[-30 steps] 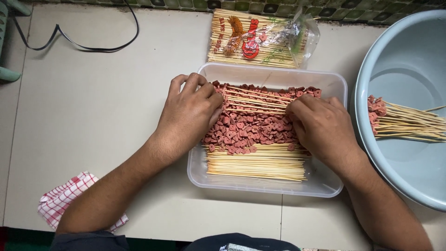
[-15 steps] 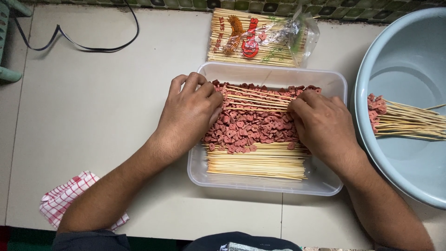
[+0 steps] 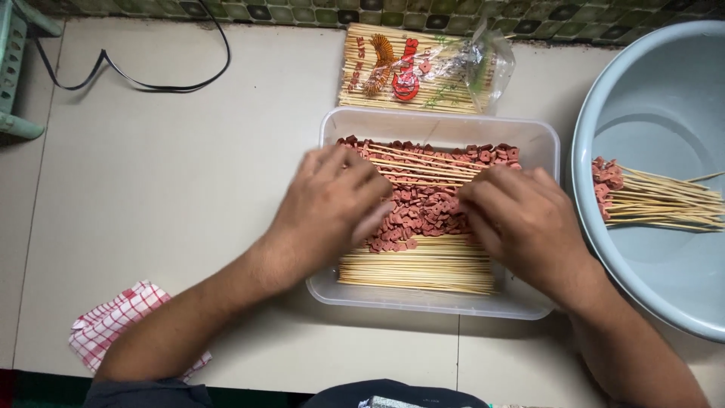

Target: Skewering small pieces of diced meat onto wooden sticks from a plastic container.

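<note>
A clear plastic tub [image 3: 438, 122] on the pale tiled counter holds a layer of bamboo skewers [image 3: 415, 270] threaded with small red meat pieces [image 3: 423, 208]. My left hand [image 3: 325, 208] lies palm down on the left side of the skewers, fingers spread and slightly blurred. On the right side rests my right hand [image 3: 521, 223], its fingers curled over the meat. Neither hand has clearly closed around a skewer.
A grey-blue basin [image 3: 657, 98] at the right holds a small bundle of meat skewers [image 3: 649, 200]. An opened packet of bare skewers [image 3: 423, 68] lies behind the tub. A red checked cloth [image 3: 113, 321] sits at the front left, a black cable [image 3: 136, 75] at the back left.
Both hands have slid a little toward me and inward over the skewers in the tub. The view has shifted slightly.
</note>
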